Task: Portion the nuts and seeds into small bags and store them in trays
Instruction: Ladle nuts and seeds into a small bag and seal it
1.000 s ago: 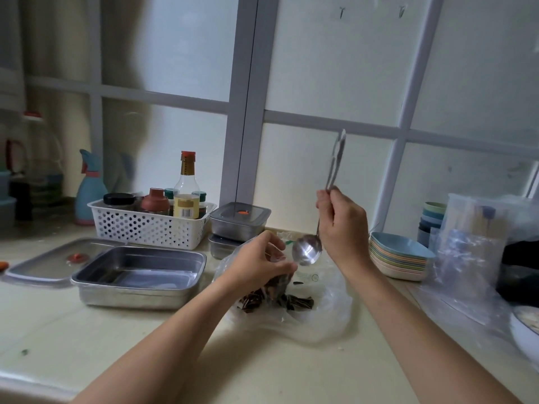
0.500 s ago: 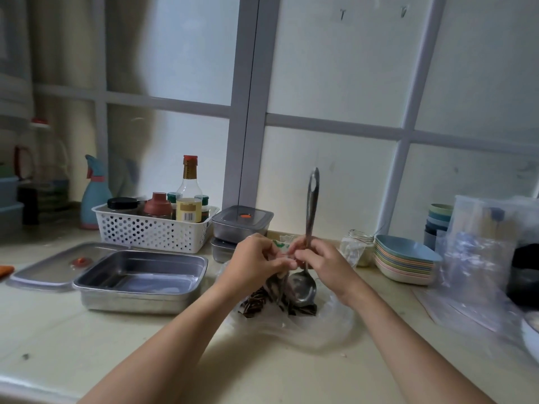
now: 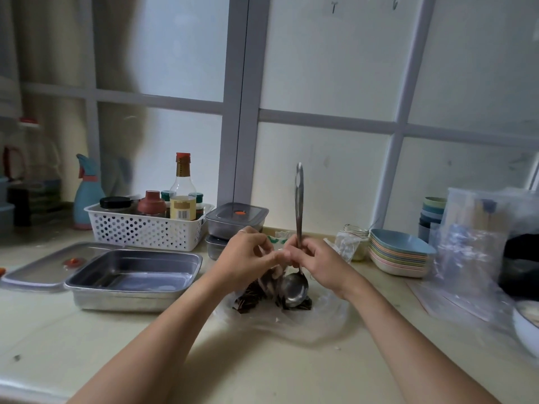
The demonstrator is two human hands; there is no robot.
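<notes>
1. We see both hands meet over the middle of the desk, just in front of the window.
2. The left hand has its grip closed on the top of a small bag, its fingertips pinching the clear plastic.
3. The right hand has its grip closed round the handle of a spoon. The spoon stands upright with its bowl down, touching the small bag. The right fingertips touch the left ones at the bag's mouth.
4. Dark seeds lie under the hands, on a big bag spread flat on the desk. Some show inside the small bag, but we cannot tell how many.
5. The steel tray stands left of the hands, near the left forearm. We see no bags in it. Its lid lies just beside it, further left.
6. Behind the tray is a white basket with a bottle in it, and beside that two stacked boxes.
7. To the right stand a jar and a stack of plates.
</notes>
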